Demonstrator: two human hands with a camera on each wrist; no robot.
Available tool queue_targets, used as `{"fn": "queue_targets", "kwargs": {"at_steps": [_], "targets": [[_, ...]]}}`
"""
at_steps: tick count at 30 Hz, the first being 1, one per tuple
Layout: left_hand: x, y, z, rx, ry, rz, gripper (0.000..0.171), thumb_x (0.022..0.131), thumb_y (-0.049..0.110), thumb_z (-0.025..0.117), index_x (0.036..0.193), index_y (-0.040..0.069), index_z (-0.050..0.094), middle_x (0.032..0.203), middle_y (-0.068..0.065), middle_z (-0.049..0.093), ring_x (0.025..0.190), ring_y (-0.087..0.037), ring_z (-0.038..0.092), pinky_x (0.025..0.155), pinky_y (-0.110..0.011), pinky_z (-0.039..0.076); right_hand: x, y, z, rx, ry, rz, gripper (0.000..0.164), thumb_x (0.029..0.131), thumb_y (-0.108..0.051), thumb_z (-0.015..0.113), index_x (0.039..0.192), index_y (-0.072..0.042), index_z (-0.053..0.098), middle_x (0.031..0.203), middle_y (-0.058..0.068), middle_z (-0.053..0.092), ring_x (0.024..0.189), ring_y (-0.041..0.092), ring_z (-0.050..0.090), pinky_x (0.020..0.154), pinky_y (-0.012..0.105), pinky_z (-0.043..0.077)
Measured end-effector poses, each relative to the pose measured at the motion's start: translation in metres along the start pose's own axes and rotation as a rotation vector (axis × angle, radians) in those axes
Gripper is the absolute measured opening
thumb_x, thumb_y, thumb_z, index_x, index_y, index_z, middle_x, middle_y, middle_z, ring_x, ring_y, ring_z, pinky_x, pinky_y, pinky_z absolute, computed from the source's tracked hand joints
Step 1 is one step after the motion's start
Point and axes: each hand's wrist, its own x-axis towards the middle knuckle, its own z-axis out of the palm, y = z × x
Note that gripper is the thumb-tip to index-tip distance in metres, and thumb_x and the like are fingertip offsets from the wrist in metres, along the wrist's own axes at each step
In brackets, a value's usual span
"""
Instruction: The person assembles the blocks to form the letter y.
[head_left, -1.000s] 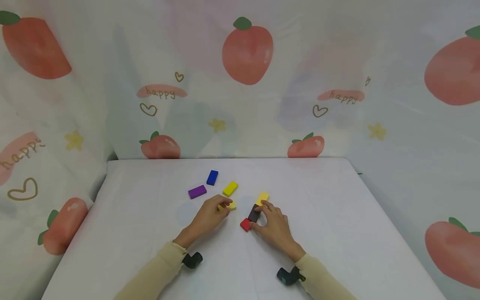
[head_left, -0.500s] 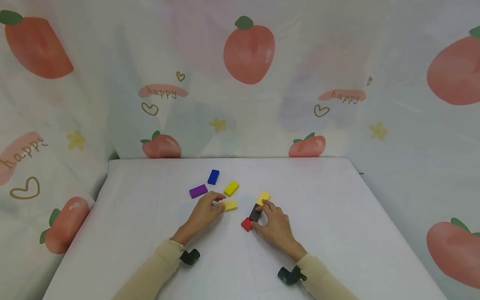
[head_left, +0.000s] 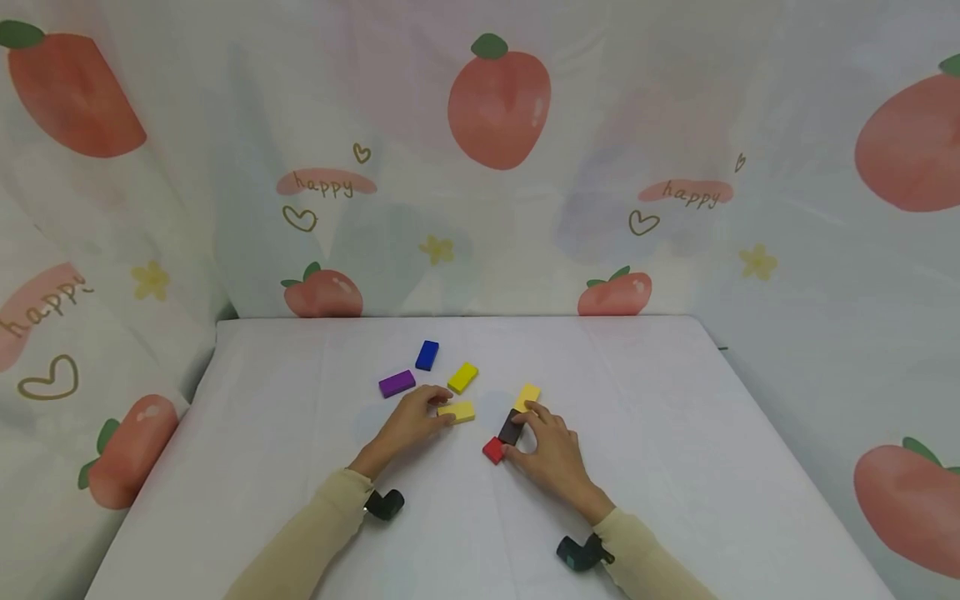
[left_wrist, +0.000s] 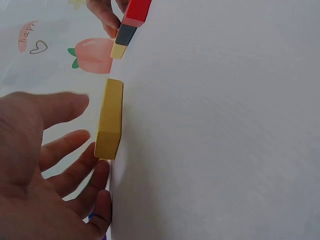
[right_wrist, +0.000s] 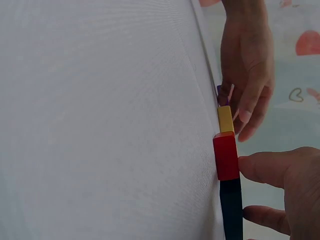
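Note:
In the head view a row of three small blocks slants away: red (head_left: pixel 492 450) nearest, black (head_left: pixel 511 426) in the middle, light yellow (head_left: pixel 528 395) at the far end. My right hand (head_left: pixel 555 458) lies along the row's right side, its thumb at the red block and fingertips at the black and light yellow ones. The right wrist view shows that thumb against the red block (right_wrist: pixel 226 156). To the left, my left hand (head_left: pixel 408 425) is spread beside a separate pale yellow block (left_wrist: pixel 110 120), thumb apart from it and other fingertips near its end.
Beyond my left hand lie a purple block (head_left: pixel 397 383), a blue block (head_left: pixel 427 355) and a bright yellow block (head_left: pixel 462 377). All rest on a white-covered table (head_left: pixel 675 467), with a fruit-printed curtain (head_left: pixel 480 208) behind and at the sides.
My left hand has drawn back a little to the left, uncovering more of the pale yellow block, then shifted slightly back toward it. The right hand keeps its place at the row.

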Motion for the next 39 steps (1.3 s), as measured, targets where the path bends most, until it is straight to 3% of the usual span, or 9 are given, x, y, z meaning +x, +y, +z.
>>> {"fn": "queue_targets", "kwargs": {"at_steps": [5,16,25,39], "targets": [[0.0034,-0.0005,0.0034,0.032,-0.042,-0.026,0.040,0.087,0.026,0.075,0.123,0.013,0.064,0.119,-0.005,0.065,0.111,-0.022,0.059,0.102,-0.041,0.049,-0.0015,-0.0001,-0.0004,-0.005,0.003,-0.001,0.043,0.079,-0.034,0.079,0.117,-0.019,0.065,0.146,0.009,0.050,0.126,0.036,0.051,0.092,0.055,0.041],[0.0053,-0.0039,0.0091,0.103,-0.013,0.013,0.042,0.081,0.029,0.081,0.117,0.014,0.067,0.110,-0.002,0.064,0.098,-0.017,0.055,0.092,-0.038,0.047,-0.0025,0.0000,-0.0010,0.003,-0.011,0.006,0.044,0.080,-0.037,0.078,0.118,-0.020,0.064,0.147,0.008,0.049,0.127,0.035,0.050,0.094,0.055,0.041],[0.0046,0.0011,0.0092,0.143,0.003,-0.017,0.035,0.082,0.028,0.080,0.112,0.016,0.066,0.102,0.000,0.062,0.092,-0.017,0.050,0.086,-0.036,0.042,-0.0024,-0.0003,-0.0014,0.003,-0.005,0.005,0.045,0.081,-0.037,0.078,0.119,-0.020,0.064,0.148,0.008,0.048,0.128,0.035,0.050,0.093,0.054,0.041],[0.0023,-0.0037,0.0068,0.077,-0.001,-0.028,0.034,0.085,0.026,0.077,0.114,0.014,0.066,0.104,0.001,0.061,0.096,-0.016,0.053,0.091,-0.034,0.049,-0.0017,-0.0008,-0.0012,0.009,-0.003,0.009,0.044,0.081,-0.038,0.077,0.119,-0.020,0.064,0.148,0.008,0.048,0.128,0.035,0.050,0.093,0.054,0.040]]}}
